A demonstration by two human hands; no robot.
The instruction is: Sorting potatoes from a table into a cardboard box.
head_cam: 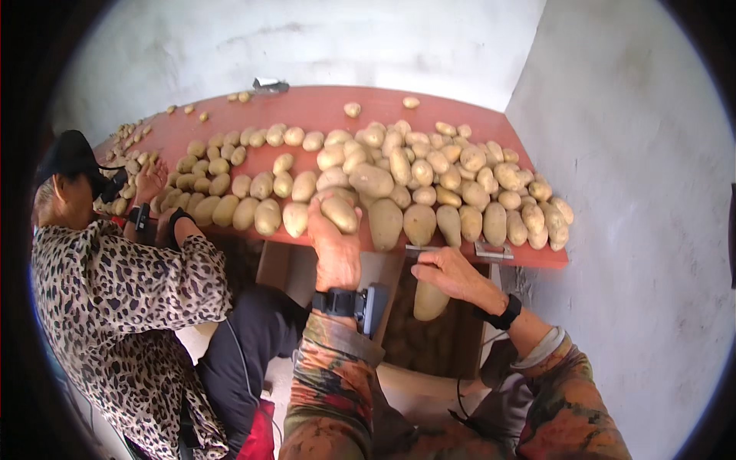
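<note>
My left hand [336, 247] is closed around a potato [338, 214] above the front edge of the red table [322, 106]. Lower and to the right, my right hand [454, 276] grips a long, pale potato [430, 300] from above, over an open drawer [428, 382] beneath the tabletop. Potatoes lie in the drawer's shadow. A heap of potatoes [422, 172] covers the right part of the table, with a row of larger ones along the front edge. More potatoes [261, 185] lie in rows to the left.
At my left sits a co-worker [132, 287] in a leopard-print top and dark cap, both hands near potatoes at the table's left. A metal fitting [493, 249] is on the front edge. A dark object [271, 85] lies by the back wall. A grey wall [627, 190] stands at right.
</note>
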